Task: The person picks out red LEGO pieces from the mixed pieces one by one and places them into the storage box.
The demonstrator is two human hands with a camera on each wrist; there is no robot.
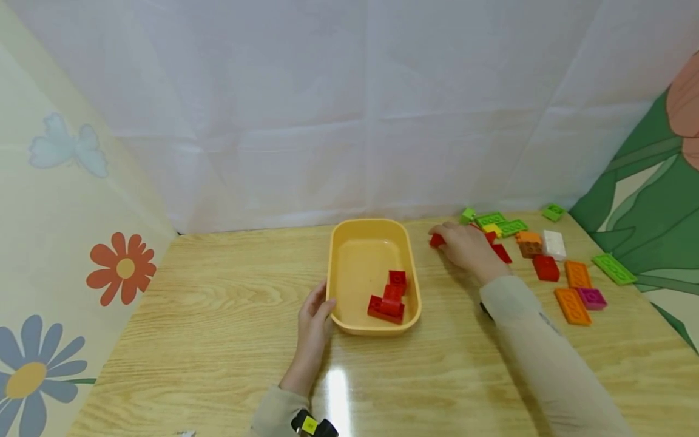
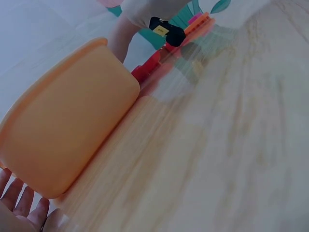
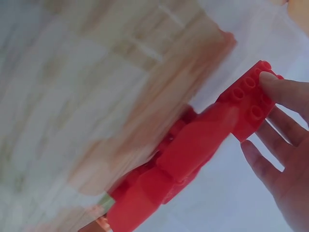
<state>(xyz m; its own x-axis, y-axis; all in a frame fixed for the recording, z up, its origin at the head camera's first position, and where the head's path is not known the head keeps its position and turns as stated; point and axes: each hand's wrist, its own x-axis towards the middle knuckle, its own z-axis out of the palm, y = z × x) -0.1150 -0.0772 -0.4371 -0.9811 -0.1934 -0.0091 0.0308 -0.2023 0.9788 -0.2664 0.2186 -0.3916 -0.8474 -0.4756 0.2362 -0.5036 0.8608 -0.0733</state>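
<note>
A yellow plastic tub (image 1: 349, 261) stands mid-table with a few red bricks (image 1: 385, 310) lying inside at its near right. My left hand (image 1: 314, 321) holds the tub's left side, thumb at the rim and fingers along the outer wall. Beyond the tub's right side, my right hand (image 1: 464, 246) pinches a red brick (image 3: 247, 99). In the right wrist view the thumb lies on its studs and the fingers are behind it. More red pieces (image 3: 193, 145) lie close by that brick, partly hidden by the hand in the head view.
At the right lie green plates (image 1: 614, 268), orange plates (image 1: 573, 306), a magenta brick (image 1: 592, 298), a white brick (image 1: 554, 245), a red block (image 1: 546, 267) and a small yellow piece (image 1: 493, 230). A white cloth backdrop (image 1: 273, 152) borders the table's far edge.
</note>
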